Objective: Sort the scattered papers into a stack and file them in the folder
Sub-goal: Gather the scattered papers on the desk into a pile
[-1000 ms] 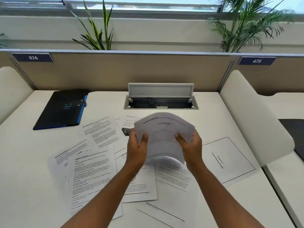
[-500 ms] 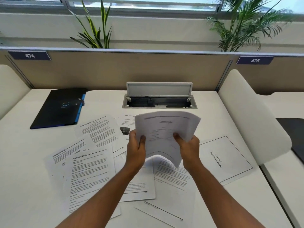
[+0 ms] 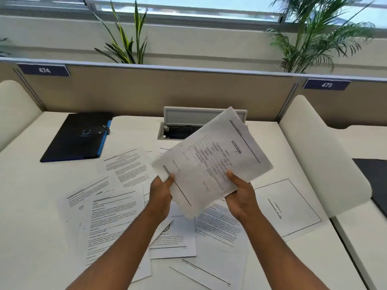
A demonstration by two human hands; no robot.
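Both hands hold a small bundle of printed sheets (image 3: pixel 211 162) above the desk, turned sideways with its top edge to the upper right. My left hand (image 3: pixel 160 193) grips its lower left edge; my right hand (image 3: pixel 240 195) grips the lower right edge, thumb on the printed face. Several loose papers (image 3: pixel 114 218) lie scattered on the white desk (image 3: pixel 31 237) under and around my arms. One bordered title sheet (image 3: pixel 293 208) lies at the right. A closed black folder (image 3: pixel 77 137) with a blue spine rests at the back left.
An open cable box (image 3: pixel 178 130) with a raised lid sits at the desk's back centre, partly behind the bundle. A beige partition (image 3: pixel 146 91) closes the back. White curved dividers stand at the left (image 3: pixel 14 109) and right (image 3: pixel 322 155). Plants rise beyond the partition.
The bundle has been rotated clockwise from upright to sideways and flattened out. Both hands moved their hold to its lower edges.
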